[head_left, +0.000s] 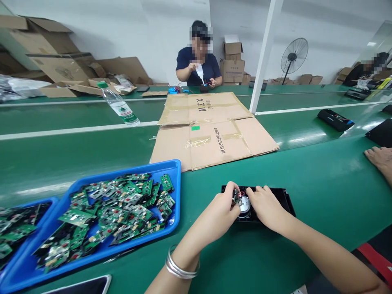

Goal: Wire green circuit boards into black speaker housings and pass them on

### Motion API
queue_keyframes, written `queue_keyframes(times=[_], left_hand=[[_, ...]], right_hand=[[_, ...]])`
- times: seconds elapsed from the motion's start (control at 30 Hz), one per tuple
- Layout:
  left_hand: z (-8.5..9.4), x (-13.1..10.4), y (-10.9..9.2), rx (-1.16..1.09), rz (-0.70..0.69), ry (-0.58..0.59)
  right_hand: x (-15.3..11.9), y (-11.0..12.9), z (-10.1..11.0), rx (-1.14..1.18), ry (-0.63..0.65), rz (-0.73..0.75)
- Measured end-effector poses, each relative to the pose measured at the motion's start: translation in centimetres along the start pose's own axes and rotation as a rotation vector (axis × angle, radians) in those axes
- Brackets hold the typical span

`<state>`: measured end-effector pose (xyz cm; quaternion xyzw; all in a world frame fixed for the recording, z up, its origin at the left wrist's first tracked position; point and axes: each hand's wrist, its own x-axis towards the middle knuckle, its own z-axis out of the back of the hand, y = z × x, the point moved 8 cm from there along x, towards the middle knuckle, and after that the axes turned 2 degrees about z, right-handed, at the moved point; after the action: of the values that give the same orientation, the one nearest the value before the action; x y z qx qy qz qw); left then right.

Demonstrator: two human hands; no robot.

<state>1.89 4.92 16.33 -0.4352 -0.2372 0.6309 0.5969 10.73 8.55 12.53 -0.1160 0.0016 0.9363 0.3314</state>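
Observation:
A black speaker housing [286, 201] lies on the green bench in front of me, its inside facing up. Within it shows the round silver back of a speaker driver [245, 206], with a bit of red wire [243, 193] beside it. My left hand [221, 215] is closed, pinching a small circuit board [235, 197] between thumb and fingers above the left end of the housing. Over the middle of the housing is my right hand [267, 207], its fingers curled down by the driver; whatever they grip is hidden.
Left of my hands stands a blue tray [177, 192] heaped with green circuit boards, beside a second blue tray [50, 201]. Flattened cardboard [208, 145] lies ahead. A bottle [121, 107] stands left. Another person's hand [379, 159] rests at right; a co-worker [199, 73] sits opposite.

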Motion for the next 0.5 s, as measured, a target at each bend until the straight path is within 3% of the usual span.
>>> queue_keyframes(times=[0.5], left_hand=[[-0.06, 0.02, 0.11, -0.001, -0.004, 0.003]], right_hand=[[-0.11, 0.32, 0.01, 0.068, 0.162, 0.011]])
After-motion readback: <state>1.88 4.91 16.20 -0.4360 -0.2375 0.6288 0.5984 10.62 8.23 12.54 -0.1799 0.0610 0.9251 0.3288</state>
